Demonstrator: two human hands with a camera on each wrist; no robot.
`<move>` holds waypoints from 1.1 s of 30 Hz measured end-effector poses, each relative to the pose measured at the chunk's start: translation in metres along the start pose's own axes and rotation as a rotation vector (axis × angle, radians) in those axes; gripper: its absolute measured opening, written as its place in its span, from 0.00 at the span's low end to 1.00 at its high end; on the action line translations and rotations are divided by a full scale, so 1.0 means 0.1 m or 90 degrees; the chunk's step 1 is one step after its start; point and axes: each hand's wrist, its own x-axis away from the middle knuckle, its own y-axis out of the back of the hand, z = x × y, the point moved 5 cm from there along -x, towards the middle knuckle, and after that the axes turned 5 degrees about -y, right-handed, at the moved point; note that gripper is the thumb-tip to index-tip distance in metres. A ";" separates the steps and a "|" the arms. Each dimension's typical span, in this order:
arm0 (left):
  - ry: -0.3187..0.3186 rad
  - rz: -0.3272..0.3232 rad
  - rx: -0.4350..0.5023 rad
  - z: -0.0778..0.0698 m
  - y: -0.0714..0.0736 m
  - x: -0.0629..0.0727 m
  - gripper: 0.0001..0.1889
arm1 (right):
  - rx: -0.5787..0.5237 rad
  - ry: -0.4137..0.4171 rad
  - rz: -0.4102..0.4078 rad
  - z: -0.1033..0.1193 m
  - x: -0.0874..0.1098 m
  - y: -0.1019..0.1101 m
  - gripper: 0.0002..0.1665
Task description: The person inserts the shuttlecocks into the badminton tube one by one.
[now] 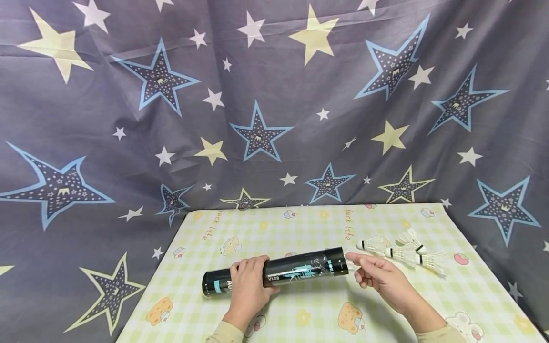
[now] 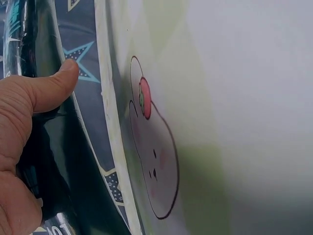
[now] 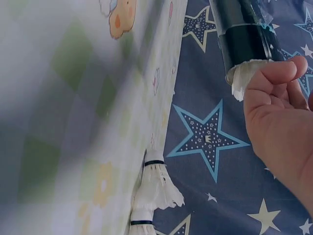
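Observation:
A black shuttlecock tube (image 1: 300,267) with blue and white print lies nearly level across the front of the table. My left hand (image 1: 250,286) grips it around the middle, the thumb (image 2: 56,88) along its near side. White feathers of a shuttlecock (image 3: 243,81) stick out of the tube's right end; the rest of it is hidden inside. At that mouth, my right hand (image 1: 381,278) holds the feathers between thumb and forefinger, the other fingers curled under. Several white shuttlecocks (image 1: 401,252) with black bands lie on the table beyond the right hand.
A table (image 1: 257,238) covered by a green-checked cloth with cartoon prints lies under the hands. Behind it and along both sides hangs a dark grey star-patterned curtain (image 1: 274,181). In the right wrist view, two shuttlecocks (image 3: 157,183) sit near the table surface.

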 end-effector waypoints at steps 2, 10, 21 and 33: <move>0.004 -0.002 -0.001 0.01 0.00 0.00 0.48 | -0.006 -0.002 -0.005 0.00 -0.01 -0.02 0.24; 0.003 -0.008 -0.007 0.02 0.00 0.00 0.48 | 0.052 -0.024 -0.162 -0.08 -0.03 0.04 0.23; 0.012 -0.006 -0.012 0.01 0.01 -0.02 0.47 | 0.147 -0.091 -0.297 -0.15 -0.10 -0.05 0.23; 0.013 -0.012 -0.019 0.01 -0.01 -0.02 0.47 | 0.209 -0.074 -0.346 -0.13 -0.13 -0.09 0.18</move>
